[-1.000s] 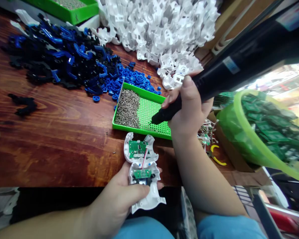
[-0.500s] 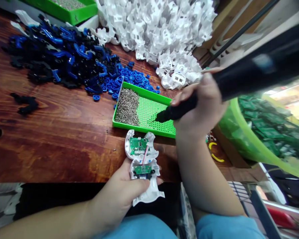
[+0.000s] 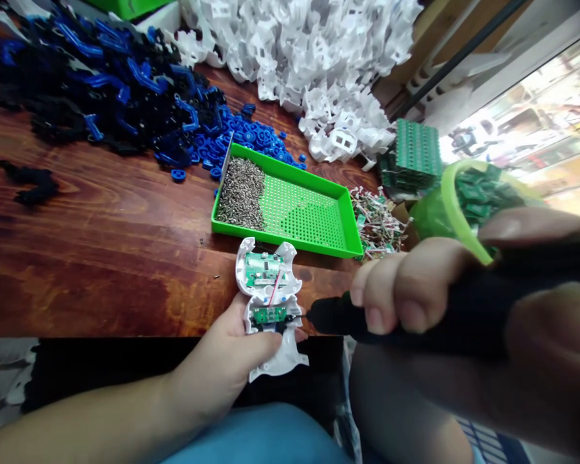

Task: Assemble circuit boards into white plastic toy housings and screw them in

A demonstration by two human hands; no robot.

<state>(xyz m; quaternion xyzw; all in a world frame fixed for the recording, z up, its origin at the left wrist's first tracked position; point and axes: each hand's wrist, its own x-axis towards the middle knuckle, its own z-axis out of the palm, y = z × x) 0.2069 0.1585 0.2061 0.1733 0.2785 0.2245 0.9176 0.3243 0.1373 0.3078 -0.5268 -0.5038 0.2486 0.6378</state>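
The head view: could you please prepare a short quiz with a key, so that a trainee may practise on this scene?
1. Which hand holds the black driver?
2. True or false: the screws are heaped at the left end, as seen here, of the green tray.
3. Choose: the left hand holds (a) the green tray, (b) a white shell, (c) the black driver.

Key: 1. The right hand. 2. True. 3. b.
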